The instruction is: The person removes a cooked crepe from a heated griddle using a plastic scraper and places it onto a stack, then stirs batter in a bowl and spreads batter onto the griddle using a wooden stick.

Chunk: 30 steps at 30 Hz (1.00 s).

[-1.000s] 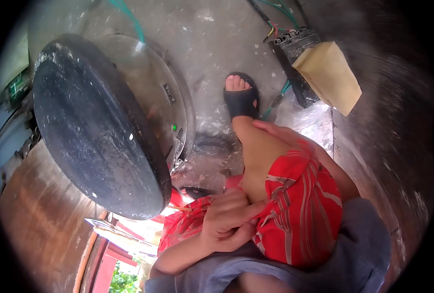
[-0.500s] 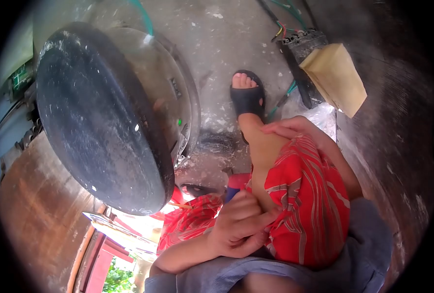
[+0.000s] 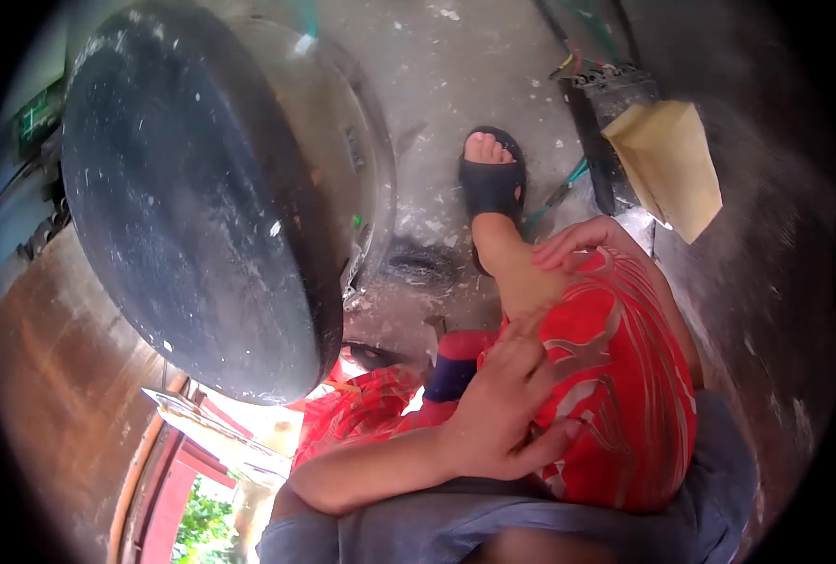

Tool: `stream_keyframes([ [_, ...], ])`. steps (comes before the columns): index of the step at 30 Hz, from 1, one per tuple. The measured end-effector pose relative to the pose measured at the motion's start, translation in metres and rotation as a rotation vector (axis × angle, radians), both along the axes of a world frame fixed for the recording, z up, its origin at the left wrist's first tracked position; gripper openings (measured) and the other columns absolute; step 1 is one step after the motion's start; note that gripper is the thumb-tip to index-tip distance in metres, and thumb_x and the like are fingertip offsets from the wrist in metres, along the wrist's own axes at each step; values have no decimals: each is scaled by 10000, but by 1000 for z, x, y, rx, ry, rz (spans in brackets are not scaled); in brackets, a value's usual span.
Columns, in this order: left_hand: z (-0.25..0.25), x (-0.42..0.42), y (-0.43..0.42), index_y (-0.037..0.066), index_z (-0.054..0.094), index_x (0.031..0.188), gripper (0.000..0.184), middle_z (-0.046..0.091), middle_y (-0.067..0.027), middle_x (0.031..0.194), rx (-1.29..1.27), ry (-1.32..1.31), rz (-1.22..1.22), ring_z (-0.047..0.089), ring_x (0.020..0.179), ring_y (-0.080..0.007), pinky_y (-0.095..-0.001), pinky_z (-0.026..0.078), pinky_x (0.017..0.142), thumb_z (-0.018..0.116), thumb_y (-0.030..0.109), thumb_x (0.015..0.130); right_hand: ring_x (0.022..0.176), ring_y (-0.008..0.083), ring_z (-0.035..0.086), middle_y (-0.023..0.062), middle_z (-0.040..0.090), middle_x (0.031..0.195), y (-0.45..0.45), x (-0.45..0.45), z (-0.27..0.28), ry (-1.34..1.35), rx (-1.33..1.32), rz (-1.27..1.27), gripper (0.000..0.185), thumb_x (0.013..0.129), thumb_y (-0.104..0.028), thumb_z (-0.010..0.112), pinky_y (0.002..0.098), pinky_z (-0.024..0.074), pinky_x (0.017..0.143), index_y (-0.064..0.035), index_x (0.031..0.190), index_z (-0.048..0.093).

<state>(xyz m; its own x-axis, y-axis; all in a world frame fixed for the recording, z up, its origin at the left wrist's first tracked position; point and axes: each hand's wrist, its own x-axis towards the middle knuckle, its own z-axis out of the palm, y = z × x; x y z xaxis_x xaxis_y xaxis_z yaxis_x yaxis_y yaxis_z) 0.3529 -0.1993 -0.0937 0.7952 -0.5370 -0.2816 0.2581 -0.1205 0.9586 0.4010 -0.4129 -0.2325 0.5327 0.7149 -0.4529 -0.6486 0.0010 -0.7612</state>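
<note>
My left hand [image 3: 507,404] reaches in from the lower left and rests on the raised leg of my red patterned trousers [image 3: 625,395]. Its thumb and fingers are apart, with red cloth between them; the fingertips blur slightly against the bare shin [image 3: 517,273]. Higher on the same leg lies my right hand [image 3: 576,242], fingers stretched over the shin and the trouser edge, holding nothing. Below the shin, my foot wears a black sandal [image 3: 493,188]. A grey-blue garment [image 3: 390,526] covers my lap.
A large dark round disc [image 3: 183,207] stands tilted at left, beside a grey rounded body [image 3: 343,141]. At upper right, a folded tan card [image 3: 667,169] sits by a terminal block with wires [image 3: 615,85]. White specks dot the grey floor [image 3: 427,103].
My left hand has shifted right and up along the trouser leg, its pinched fingers now spread apart. My right hand still rests on the leg. The view has shifted slightly.
</note>
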Motion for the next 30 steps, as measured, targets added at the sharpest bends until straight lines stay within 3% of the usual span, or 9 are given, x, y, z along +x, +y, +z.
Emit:
stream_keyframes([
  [5, -1, -2, 2, -88, 498, 939, 421, 426, -264, 953, 58, -22, -29, 351, 1151, -532, -564, 285, 974, 611, 271, 749, 1082, 194, 539, 114, 615, 1098, 17, 2, -9, 273, -244, -20, 218, 864, -149, 563, 303, 380, 952, 9, 992, 641],
  [7, -3, 1, 2, -94, 494, 889, 420, 436, -273, 979, 70, -70, -36, 347, 1164, -531, -565, 288, 973, 612, 286, 753, 1121, 146, 480, 84, 568, 1169, 19, -9, -39, -165, -202, 24, 292, 925, -205, 494, 275, 334, 973, 6, 1106, 587],
  [12, -1, 2, 3, -74, 503, 963, 430, 438, -288, 1057, 115, -56, -34, 340, 1187, -509, -549, 286, 983, 614, 281, 746, 1124, 103, 446, 52, 565, 1165, 25, -13, -36, 66, -98, 133, 321, 959, -224, 428, 249, 311, 975, 0, 1145, 563],
  [17, 1, 1, 4, 32, 507, 1157, 468, 427, -261, 1211, 57, 51, 24, 372, 1195, -438, -505, 293, 992, 602, 186, 725, 967, 64, 514, 10, 586, 1034, 17, -19, -11, 215, -147, 25, 304, 953, -214, 443, 212, 399, 852, -13, 1147, 561],
  [22, 28, -14, 23, 6, 523, 1116, 366, 522, -203, 1167, 64, 130, 130, 468, 1127, -400, -448, 350, 961, 562, 58, 756, 862, 51, 533, -6, 577, 975, 16, -47, -1, 316, -65, -155, 395, 933, -334, 466, 196, 437, 741, -42, 1193, 529],
  [24, 51, -28, 35, -32, 572, 1051, 290, 559, -188, 1121, 83, 385, 309, 533, 1055, -319, -391, 388, 919, 538, 58, 777, 922, 75, 525, 20, 565, 1042, 15, -65, 12, 317, -89, -327, 423, 941, -367, 431, 219, 421, 815, -58, 1218, 515],
  [25, 62, -28, 39, -50, 584, 1037, 284, 567, -178, 1112, 17, 516, 439, 546, 1035, -267, -357, 397, 905, 518, 52, 780, 1056, 111, 484, 44, 524, 1153, 10, -73, 24, 537, 59, -353, 453, 952, -385, 390, 262, 353, 945, -67, 1265, 469],
  [28, 75, -30, 40, -114, 598, 947, 409, 577, -187, 1050, 25, 254, 568, 560, 946, -254, -344, 403, 854, 537, 260, 791, 1225, 175, 382, 78, 433, 1312, 21, -100, 38, 186, 37, -451, 470, 962, -374, 349, 330, 260, 1045, -72, 1318, 406],
  [30, 77, -38, 56, -117, 605, 912, 395, 571, -205, 1014, -49, 199, 618, 562, 919, -278, -358, 407, 831, 539, 255, 796, 1271, 192, 341, 92, 394, 1361, 21, -106, 63, 168, 145, -500, 437, 956, -290, 376, 341, 243, 1059, -68, 1332, 387],
])
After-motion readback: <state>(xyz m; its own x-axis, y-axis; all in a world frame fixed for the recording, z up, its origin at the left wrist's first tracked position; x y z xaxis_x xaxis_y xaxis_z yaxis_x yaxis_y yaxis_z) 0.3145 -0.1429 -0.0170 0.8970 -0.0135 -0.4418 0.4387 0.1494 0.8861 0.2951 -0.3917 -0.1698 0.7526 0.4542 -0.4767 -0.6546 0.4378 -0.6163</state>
